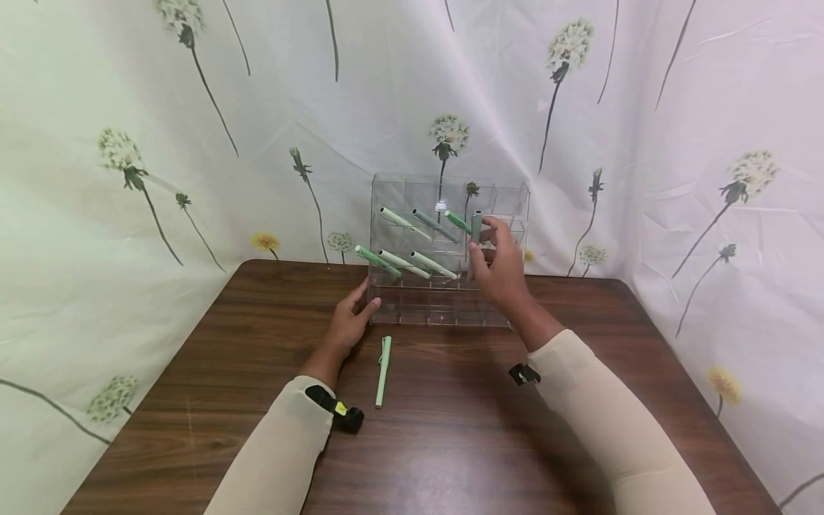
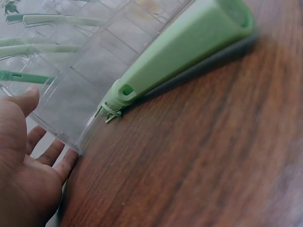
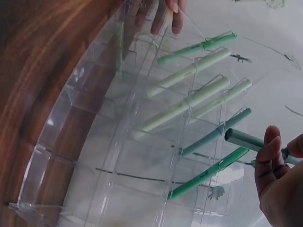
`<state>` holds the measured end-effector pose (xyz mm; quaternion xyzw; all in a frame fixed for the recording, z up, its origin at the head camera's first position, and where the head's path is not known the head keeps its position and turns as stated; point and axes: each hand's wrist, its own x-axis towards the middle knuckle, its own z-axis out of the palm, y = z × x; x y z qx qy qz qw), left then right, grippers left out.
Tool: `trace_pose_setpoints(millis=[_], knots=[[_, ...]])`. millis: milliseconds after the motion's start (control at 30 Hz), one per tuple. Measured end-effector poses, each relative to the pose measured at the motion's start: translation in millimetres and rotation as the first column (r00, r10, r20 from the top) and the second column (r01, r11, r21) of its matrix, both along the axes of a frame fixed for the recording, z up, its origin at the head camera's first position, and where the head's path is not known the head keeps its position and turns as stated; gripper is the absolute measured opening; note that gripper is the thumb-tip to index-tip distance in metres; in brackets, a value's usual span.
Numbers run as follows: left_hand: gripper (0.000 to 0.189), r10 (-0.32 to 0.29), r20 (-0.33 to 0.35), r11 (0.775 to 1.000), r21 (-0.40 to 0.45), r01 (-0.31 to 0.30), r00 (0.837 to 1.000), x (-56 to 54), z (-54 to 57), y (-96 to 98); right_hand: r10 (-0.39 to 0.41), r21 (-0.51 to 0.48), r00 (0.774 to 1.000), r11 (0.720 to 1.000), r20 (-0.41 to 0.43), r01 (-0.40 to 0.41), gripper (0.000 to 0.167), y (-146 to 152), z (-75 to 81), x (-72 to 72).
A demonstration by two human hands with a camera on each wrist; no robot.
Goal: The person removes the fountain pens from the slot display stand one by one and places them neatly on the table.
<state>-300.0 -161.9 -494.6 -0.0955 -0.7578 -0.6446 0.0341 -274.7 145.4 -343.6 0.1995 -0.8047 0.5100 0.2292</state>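
A clear plastic pen rack [image 1: 440,300] with compartments stands at the back of the table, several green-toned pens leaning in its two upper tiers. My right hand [image 1: 501,265] pinches a grey-green pen [image 3: 246,140] between thumb and fingers, in front of the upper tier. Beside it a bright green pen [image 3: 208,174] slants in its slot. My left hand [image 1: 350,318] holds the rack's lower left side, thumb at the front edge and fingers along the side wall [image 2: 61,158]. A light green pen [image 1: 383,372] lies on the table just right of that hand.
The brown wooden table [image 1: 257,429] reaches back to a white cloth [image 1: 309,121] printed with dandelions. In the rack, a teal pen [image 1: 434,225] and a pale green pen [image 1: 404,223] lie above another green pen [image 1: 378,261] and two pale ones.
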Motion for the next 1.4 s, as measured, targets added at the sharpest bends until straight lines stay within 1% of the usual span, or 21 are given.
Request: trace_pose_setpoints(millis=[167,267,433,667,800,967,1167,1267,1400], knots=[[0.066,0.006,0.000,1.000,-0.008,-0.006,1.000,-1.1,-3.0,-0.3,0.065,-0.016,0.996,0.998,0.063,-0.064,0.071,-2.3,-5.5,6.8],[0.067,0.011,-0.002,1.000,-0.009,-0.011,1.000,-1.3,-3.8,-0.1,0.113,0.011,0.988,0.993,0.110,-0.115,0.074,-2.8,-9.8,11.0],[0.067,0.013,-0.001,1.000,-0.004,-0.013,1.000,-0.2,-3.0,0.4,0.164,0.034,0.969,0.984,0.187,-0.173,0.075,-6.3,-15.5,19.6],[0.066,0.009,-0.001,1.000,0.001,-0.009,1.000,-0.6,-2.8,-0.3,0.231,-0.061,0.930,0.973,0.287,-0.223,0.083,-15.7,-22.2,29.1],[0.066,0.007,0.003,1.000,0.004,-0.007,1.000,-1.0,-3.1,-1.0,0.243,-0.077,0.912,0.970,0.329,-0.231,0.084,-19.3,-29.7,31.6],[0.066,0.002,-0.008,1.000,0.003,-0.002,1.000,-0.7,-3.0,-1.1,0.271,-0.110,0.891,0.962,0.363,-0.248,0.083,-21.1,-41.5,31.1],[0.066,0.000,-0.007,1.000,0.000,0.000,1.000,0.7,-1.6,-1.0,0.308,-0.151,0.849,0.951,0.428,-0.269,0.083,-24.4,-56.6,29.9],[0.066,0.005,-0.001,1.000,-0.004,-0.005,1.000,1.0,-0.7,-0.5,0.326,-0.180,0.833,0.945,0.447,-0.273,0.082,-27.4,-61.5,31.2],[0.066,0.009,-0.011,0.999,-0.042,-0.009,1.000,1.2,0.1,-0.8,0.363,-0.231,0.809,0.930,0.462,-0.285,0.079,-32.4,-64.3,34.6]])
